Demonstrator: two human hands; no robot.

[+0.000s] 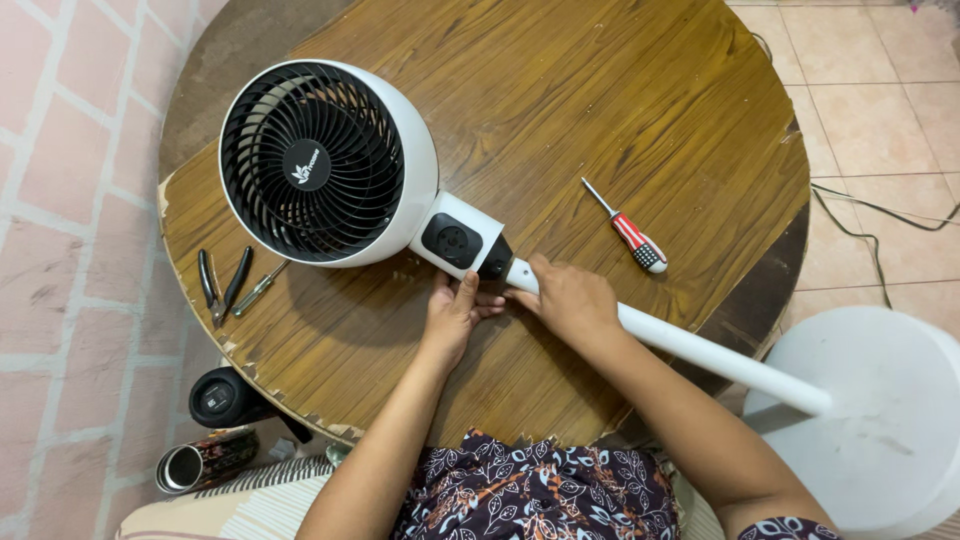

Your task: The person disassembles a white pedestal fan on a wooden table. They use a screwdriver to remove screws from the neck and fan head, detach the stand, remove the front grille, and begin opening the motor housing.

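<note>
A white pedestal fan lies on its side across a round wooden table (640, 110). Its head with the black grille (312, 163) rests at the left, and a black control panel (452, 240) sits on the neck. My left hand (455, 312) grips the underside of the neck just below that panel, next to a black collar (496, 260). My right hand (570, 298) is wrapped around the white pole (700, 352) right beside the collar. The pole runs down to the right into the round white base (880, 420), which hangs off the table's edge.
A red-and-white-handled screwdriver (630, 232) lies on the table right of the fan's neck. Black pliers (220, 285) and a small green-handled screwdriver (258, 290) lie at the left edge. On the tiled floor stand a black cylindrical speaker (225, 398) and a metal tumbler (205, 462). A cable (880, 215) trails at right.
</note>
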